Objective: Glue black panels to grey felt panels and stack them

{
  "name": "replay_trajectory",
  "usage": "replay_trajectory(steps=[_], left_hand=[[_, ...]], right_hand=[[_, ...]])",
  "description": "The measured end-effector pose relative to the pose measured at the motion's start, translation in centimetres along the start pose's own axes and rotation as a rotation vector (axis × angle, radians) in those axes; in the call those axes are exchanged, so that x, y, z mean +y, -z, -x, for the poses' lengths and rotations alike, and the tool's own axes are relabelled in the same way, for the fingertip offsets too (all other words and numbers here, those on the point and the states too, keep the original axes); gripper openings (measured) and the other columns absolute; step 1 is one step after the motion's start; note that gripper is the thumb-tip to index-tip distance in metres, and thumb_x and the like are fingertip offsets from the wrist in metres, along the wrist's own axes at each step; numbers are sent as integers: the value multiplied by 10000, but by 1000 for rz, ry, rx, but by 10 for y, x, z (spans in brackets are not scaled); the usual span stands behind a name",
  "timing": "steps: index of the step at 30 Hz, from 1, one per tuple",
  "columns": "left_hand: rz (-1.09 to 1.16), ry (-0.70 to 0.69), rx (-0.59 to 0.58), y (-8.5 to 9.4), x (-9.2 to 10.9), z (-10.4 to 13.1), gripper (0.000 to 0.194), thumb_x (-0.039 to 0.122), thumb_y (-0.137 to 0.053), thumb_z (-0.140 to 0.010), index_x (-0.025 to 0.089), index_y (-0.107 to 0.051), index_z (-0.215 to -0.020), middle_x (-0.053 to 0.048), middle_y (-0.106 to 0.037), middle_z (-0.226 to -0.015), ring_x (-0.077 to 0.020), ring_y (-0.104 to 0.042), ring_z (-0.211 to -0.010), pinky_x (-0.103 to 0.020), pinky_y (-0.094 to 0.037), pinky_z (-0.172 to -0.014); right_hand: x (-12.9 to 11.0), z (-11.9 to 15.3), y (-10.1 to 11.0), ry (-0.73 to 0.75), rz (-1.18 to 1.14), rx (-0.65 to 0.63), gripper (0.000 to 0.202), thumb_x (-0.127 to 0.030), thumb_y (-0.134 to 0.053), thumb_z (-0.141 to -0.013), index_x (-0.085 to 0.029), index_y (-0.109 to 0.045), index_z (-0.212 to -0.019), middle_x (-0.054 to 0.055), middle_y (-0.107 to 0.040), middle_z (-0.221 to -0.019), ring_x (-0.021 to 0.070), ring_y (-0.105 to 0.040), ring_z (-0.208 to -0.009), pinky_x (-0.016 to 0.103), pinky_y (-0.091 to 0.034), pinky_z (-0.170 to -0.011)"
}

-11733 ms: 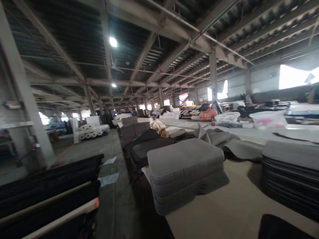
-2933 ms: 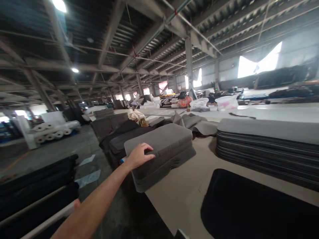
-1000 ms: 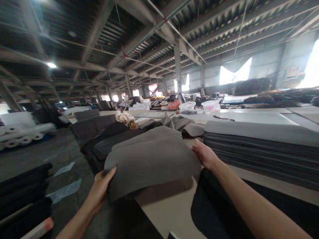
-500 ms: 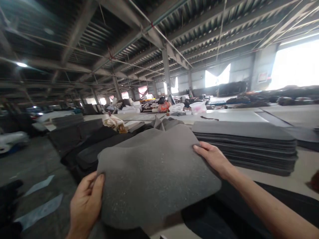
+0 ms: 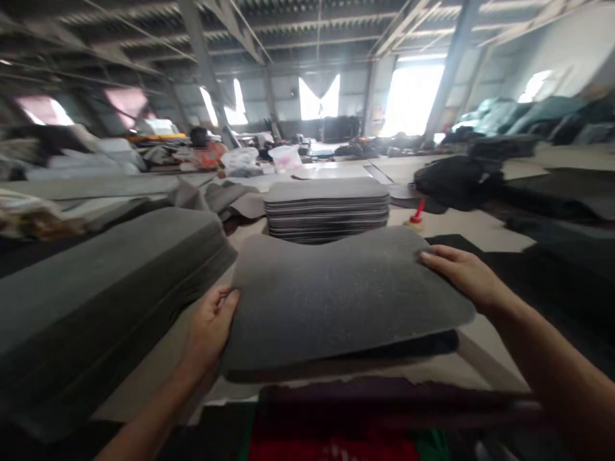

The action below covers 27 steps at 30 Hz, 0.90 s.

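Observation:
A grey, rounded-corner mat is stretched between my two hands, its near side scattered with pale specks. My left hand pinches its left edge, thumb on top. At the upper right edge, my right hand grips it the same way. Just behind the mat stands a neat stack of similar grey mats. Below the held mat, a dark piece shows on the pale table; most of it is covered.
A long, tall pile of grey sheets lies to the left. Beyond the right hand are a small red-topped bottle and a black bundle. Crumpled grey material rests behind the pile. A person in orange is far back.
My view has turned right and tipped downward. The mat, still in both hands, has come round in front of the mat stack, over the table.

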<state>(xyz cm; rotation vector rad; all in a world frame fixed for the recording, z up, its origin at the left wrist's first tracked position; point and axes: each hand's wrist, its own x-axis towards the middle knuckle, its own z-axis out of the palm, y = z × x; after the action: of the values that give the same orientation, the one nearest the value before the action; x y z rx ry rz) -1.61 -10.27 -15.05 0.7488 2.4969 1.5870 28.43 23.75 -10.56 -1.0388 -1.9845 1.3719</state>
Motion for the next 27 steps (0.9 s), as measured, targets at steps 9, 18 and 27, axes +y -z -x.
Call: replay_trajectory(steps=[9, 18, 27], left_hand=[[-136, 152, -164, -37, 4, -15, 471, 582, -549, -792, 204, -615, -1066, -24, -676, -792, -223, -649, -677, -256, -454, -554], [-425, 72, -160, -34, -1, -21, 546, 635, -435, -775, 226, -624, -1085, -52, -704, -941, -262, -660, -847, -302, -473, -695], [-557, -41, -149, -38, -14, -20, 520, 611, -378, -826, 226, -610, -1089, -82, -707, -997, -289, -663, -902, -326, -467, -738]], right_hand=[[70, -8, 1, -59, -6, 142, 367, -515, -669, -769, -159, -676, -856, 26, -633, -698, 173, -570, -586, 255, -404, -503], [85, 1, -6, -34, 167, 94, 312, -480, -592, -857, -180, -678, -883, 18, -637, -712, 163, -561, -587, 250, -362, -492], [87, 0, -5, 40, 393, 129, 251, -408, -561, -887, -186, -617, -784, -1, -611, -677, 151, -546, -612, 263, -346, -558]])
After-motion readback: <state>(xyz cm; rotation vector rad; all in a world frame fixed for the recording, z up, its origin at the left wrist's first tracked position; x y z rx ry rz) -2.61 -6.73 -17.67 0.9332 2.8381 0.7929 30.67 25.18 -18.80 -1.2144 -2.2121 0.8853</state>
